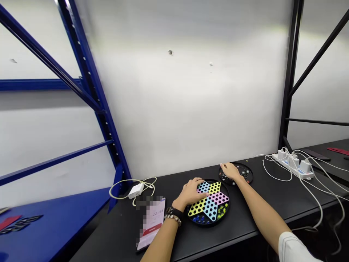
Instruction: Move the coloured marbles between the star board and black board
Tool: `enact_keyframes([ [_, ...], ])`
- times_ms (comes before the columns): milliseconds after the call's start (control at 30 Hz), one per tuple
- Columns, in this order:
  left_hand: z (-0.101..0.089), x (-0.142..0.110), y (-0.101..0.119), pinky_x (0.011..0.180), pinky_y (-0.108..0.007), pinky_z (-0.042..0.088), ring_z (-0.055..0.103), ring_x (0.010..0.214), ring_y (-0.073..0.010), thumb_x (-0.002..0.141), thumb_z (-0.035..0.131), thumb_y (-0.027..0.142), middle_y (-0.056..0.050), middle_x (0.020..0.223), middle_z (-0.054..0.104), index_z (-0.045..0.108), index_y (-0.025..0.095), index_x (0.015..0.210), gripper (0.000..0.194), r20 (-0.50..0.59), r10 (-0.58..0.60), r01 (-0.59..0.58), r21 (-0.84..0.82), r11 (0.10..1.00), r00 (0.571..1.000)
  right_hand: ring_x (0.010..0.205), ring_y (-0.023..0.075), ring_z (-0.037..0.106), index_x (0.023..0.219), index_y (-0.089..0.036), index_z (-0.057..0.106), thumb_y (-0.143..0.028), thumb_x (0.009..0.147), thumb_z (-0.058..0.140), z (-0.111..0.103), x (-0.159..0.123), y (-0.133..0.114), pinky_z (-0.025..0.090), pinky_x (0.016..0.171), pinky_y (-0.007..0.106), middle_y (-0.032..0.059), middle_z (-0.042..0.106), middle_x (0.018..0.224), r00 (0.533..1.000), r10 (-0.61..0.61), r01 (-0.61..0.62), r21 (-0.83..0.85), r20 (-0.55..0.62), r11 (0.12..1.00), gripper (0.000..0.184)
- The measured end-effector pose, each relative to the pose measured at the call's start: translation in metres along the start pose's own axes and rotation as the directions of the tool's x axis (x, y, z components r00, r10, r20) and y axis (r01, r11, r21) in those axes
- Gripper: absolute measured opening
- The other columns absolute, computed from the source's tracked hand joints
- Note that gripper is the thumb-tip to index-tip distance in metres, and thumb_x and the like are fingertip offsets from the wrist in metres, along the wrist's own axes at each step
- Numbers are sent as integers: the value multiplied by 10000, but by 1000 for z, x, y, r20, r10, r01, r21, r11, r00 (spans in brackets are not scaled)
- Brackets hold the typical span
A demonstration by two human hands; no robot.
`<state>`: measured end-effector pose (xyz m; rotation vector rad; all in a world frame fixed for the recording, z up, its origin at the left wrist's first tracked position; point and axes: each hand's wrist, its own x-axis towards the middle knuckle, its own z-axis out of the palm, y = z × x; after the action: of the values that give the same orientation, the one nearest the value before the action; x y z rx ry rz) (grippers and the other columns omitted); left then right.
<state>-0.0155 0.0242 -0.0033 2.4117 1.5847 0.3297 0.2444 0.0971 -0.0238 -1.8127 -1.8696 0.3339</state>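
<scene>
My left hand [191,192] rests on the left side of a Chinese checkers board [211,209], thumb and fingers spread over its star. The star has yellow, blue and pink points dotted with holes. Blue marbles [200,219] and yellow-green marbles [223,210] lie in the board's black rim pockets. Behind the board to the right, my right hand [230,171] reaches over the left part of a round black tray [249,171] holding small loose pieces. Its fingers look curled together and point down; what they hold, if anything, is hidden.
A phone [152,223] lies left of the board, near a white charger [136,190] with a coiled cable. On the right, a power strip [296,165] trails white cables over the black table [245,222]. A blue rack frame [95,91] stands left; a white wall is behind.
</scene>
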Motion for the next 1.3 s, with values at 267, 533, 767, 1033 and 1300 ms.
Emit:
enact_keyframes([
  [267, -7, -5, 10, 978, -475, 395, 516, 1181, -333, 664, 618, 689, -85, 1281, 595, 618, 263, 1199, 684, -69, -112, 115, 48, 992, 991, 1108, 224, 512, 987, -279, 737, -444, 895, 502, 14, -20, -42, 354, 937, 335, 36, 651, 1144, 915, -386, 379, 80, 119, 922, 302],
  [533, -5, -1, 7, 1000, -475, 378, 475, 1240, -337, 661, 658, 651, -57, 1373, 551, 597, 297, 1242, 684, -68, -97, 100, 47, 994, 993, 924, 197, 594, 727, -207, 739, -393, 869, 555, 23, -24, -51, 394, 777, 251, 61, 706, 896, 899, -378, 398, -51, 223, 916, 297],
  [767, -10, -2, 5, 987, -466, 387, 485, 1228, -316, 697, 658, 566, -56, 1326, 581, 583, 286, 1241, 617, -146, -169, 179, 62, 982, 975, 571, 131, 547, 523, -177, 623, -398, 894, 495, 15, -19, -43, 298, 532, 238, 39, 598, 572, 928, -297, 333, -143, 224, 932, 450],
  [1033, -7, -3, 0, 1014, -484, 366, 485, 1241, -309, 801, 538, 450, -18, 1312, 608, 632, 326, 1169, 399, -57, -114, 116, 36, 993, 992, 560, 145, 541, 492, -172, 610, -546, 871, 501, 9, -23, -49, 296, 506, 249, 62, 597, 568, 929, -269, 306, -117, 254, 945, 544],
  [1300, -6, -3, 2, 1031, -505, 362, 473, 1260, -327, 773, 570, 460, -48, 1347, 570, 574, 305, 1247, 498, -71, -150, 150, 3, 989, 986, 571, 146, 559, 504, -163, 634, -503, 904, 476, 4, -23, -50, 371, 594, 241, 58, 620, 538, 882, -304, 313, 35, 360, 949, 549],
])
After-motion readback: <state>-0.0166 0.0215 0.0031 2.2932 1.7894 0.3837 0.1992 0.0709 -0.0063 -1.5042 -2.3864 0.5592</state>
